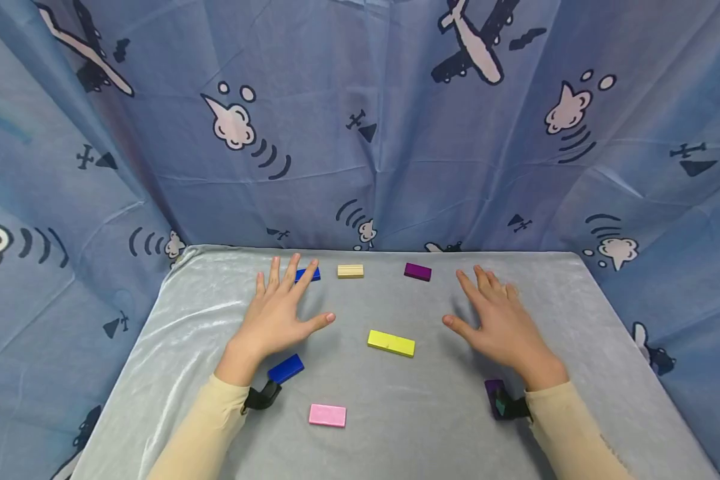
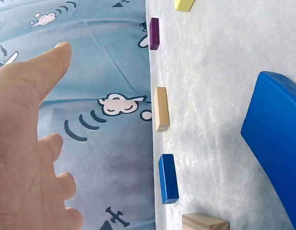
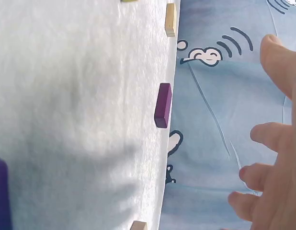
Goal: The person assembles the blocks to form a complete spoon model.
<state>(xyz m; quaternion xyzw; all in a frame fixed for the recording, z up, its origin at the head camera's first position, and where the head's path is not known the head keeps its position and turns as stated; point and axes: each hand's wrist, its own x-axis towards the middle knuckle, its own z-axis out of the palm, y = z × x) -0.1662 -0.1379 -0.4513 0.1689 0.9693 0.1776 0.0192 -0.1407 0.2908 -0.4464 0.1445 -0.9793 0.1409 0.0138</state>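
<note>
We take the yellow block (image 1: 391,344) as clock centre, with twelve o'clock toward the curtain (image 1: 396,180); it lies flat on the grey cloth (image 1: 420,427) between the hands.

The left hand (image 1: 276,319), between nine and ten, and the right hand (image 1: 504,327), between two and three, are both released: fingers spread, grasping nothing, seemingly raised above the cloth.

We find the far blue block (image 1: 316,275) at ten, partly behind the left fingers; the wooden block (image 1: 351,271) at eleven; the far purple block (image 1: 418,272) at one. The near blue block (image 1: 286,369) lies between eight and nine, the pink block (image 1: 327,415) between seven and eight, and the dark purple block (image 1: 492,389) at four, partly covered by the right wrist mount (image 1: 519,408). The wrist views add a left wooden piece (image 2: 204,222) and a right wooden piece (image 3: 138,225), both cut by the frame.

For sound handling, we advise a straight descent, thumb and fingers narrowed to a block's long sides, and light pressure; a slanted approach could skid these low pieces. Both wrists warrant clearance over the near blocks.
</note>
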